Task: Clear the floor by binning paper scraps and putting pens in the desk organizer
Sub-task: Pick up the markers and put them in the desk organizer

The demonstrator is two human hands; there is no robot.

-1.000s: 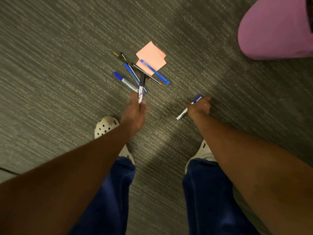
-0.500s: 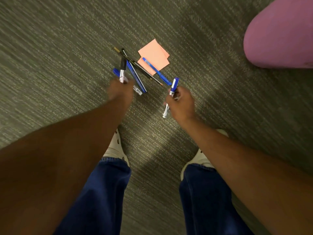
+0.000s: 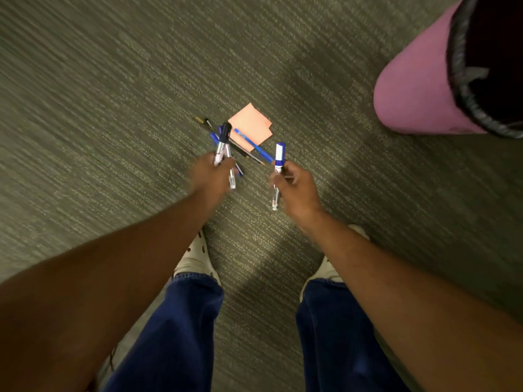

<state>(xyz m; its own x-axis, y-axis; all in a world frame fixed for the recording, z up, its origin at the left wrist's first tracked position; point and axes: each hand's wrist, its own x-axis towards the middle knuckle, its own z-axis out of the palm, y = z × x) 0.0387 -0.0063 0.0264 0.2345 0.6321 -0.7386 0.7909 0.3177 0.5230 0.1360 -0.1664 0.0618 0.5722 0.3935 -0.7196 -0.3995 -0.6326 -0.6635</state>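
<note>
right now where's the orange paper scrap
In the head view the orange paper scrap lies on the carpet just ahead of both hands, under a blue pen, with the pink bin off to its right.

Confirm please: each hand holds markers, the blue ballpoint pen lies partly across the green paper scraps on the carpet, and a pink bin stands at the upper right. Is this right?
One detail is wrong. The paper scraps are orange, not green, as the head view shows. The rest holds: the left hand and right hand hold markers, the blue ballpoint pen lies partly across the scraps, and the pink bin stands upper right.
</note>
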